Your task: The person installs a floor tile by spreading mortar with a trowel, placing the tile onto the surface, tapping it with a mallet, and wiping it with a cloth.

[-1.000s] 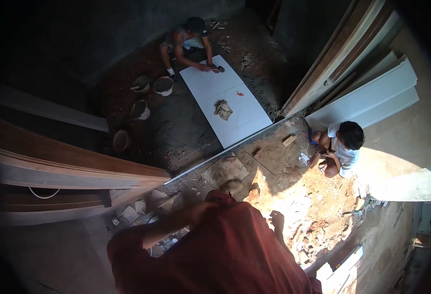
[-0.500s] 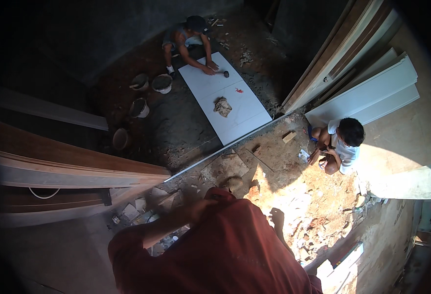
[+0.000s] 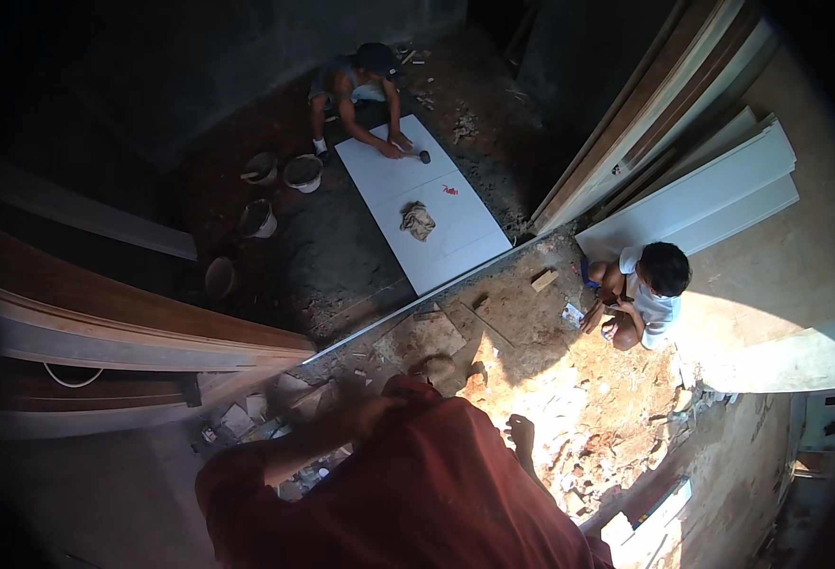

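Note:
My red shirt (image 3: 408, 484) fills the lower middle. My left hand (image 3: 375, 414) rests against the upper edge of the red cloth; shadow and fabric obscure its fingers. To the right of the shirt, my right hand (image 3: 521, 434) hangs low over sunlit rubble, dark against the light, fingers loosely apart with nothing seen in them. Beyond a threshold, a crouching person (image 3: 346, 95) holds a dark-headed mallet (image 3: 423, 156) over large white tiles (image 3: 389, 185). A crumpled beige cloth (image 3: 417, 221) and a small red item (image 3: 449, 190) lie on the tiles.
Several buckets (image 3: 302, 173) stand left of the tiles. Wooden door frames (image 3: 152, 313) flank the opening. At right squats another person (image 3: 654, 289) in a white shirt, near leaning white panels (image 3: 702, 190). Broken pieces (image 3: 247, 417) and a wood block (image 3: 544, 280) litter the ground.
The whole view has shifted slightly, so the scene sits a little further left and the far room lower. The mallet stays over the tiles. My hands keep nearly the same pose.

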`<state>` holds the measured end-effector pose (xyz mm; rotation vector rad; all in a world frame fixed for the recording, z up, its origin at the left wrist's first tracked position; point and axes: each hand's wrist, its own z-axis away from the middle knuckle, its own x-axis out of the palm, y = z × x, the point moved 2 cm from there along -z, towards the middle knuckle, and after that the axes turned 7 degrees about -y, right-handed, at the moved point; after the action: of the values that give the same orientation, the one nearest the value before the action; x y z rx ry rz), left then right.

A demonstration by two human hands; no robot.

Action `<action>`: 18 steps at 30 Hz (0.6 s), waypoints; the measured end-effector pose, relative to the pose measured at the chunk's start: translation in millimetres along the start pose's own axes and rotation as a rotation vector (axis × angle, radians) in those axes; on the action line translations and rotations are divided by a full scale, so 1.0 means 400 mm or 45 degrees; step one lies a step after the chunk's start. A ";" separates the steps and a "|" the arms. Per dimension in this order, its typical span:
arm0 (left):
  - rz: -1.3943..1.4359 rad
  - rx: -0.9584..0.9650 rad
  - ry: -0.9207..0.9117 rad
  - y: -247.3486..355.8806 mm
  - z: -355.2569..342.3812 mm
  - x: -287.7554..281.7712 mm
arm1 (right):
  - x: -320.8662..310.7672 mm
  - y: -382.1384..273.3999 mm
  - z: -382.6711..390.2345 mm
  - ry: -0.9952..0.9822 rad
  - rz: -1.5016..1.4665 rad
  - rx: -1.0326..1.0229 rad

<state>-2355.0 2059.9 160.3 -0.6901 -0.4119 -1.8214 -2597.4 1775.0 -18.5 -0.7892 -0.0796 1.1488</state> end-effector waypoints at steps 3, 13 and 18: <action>-0.022 -0.004 0.008 0.003 -0.005 -0.006 | 0.005 -0.017 0.008 0.102 -0.164 -0.013; 0.045 -0.028 -0.016 0.010 0.018 0.036 | -0.001 -0.026 0.005 0.023 -0.169 0.033; -0.016 -0.004 -0.019 0.012 0.018 0.043 | -0.005 -0.034 0.015 0.008 -0.113 0.046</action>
<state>-2352.8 2049.8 176.6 -0.7050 -0.4245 -1.8299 -2590.1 1773.9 -5.3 -0.7504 -0.0878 1.0613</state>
